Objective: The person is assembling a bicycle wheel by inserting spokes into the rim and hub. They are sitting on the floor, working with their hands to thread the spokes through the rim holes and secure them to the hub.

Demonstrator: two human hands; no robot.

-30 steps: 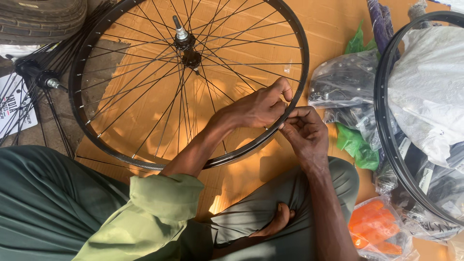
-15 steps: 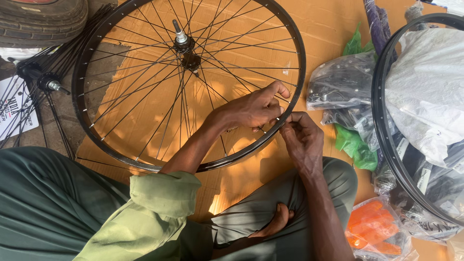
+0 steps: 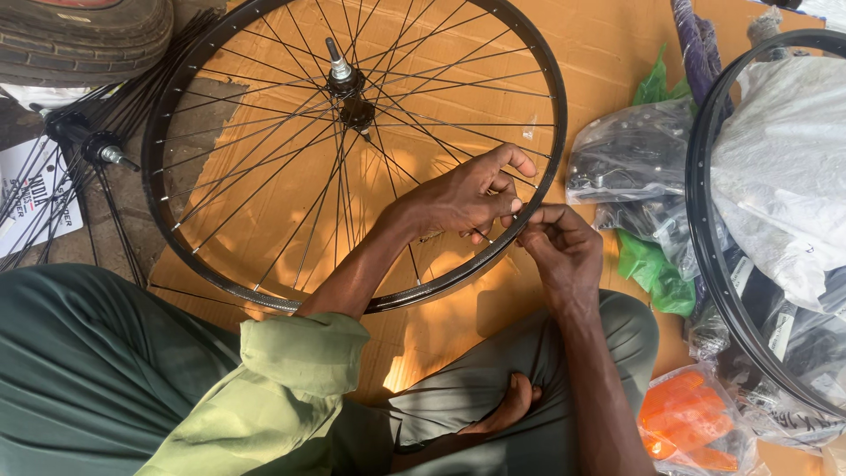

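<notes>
You sit on orange cardboard (image 3: 608, 35) spread over rough ground. A clear bag of orange parts (image 3: 687, 423) lies by your right knee, dark plastic packets (image 3: 630, 154) and a green bag (image 3: 648, 269) beyond. Your left hand (image 3: 467, 194) and right hand (image 3: 560, 247) pinch a spoke at the black wheel rim (image 3: 551, 167) before you.

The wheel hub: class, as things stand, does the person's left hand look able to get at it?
Probably yes: the left hand lies over the spokes inside the rim, and only open spokes separate it from the hub.
</notes>
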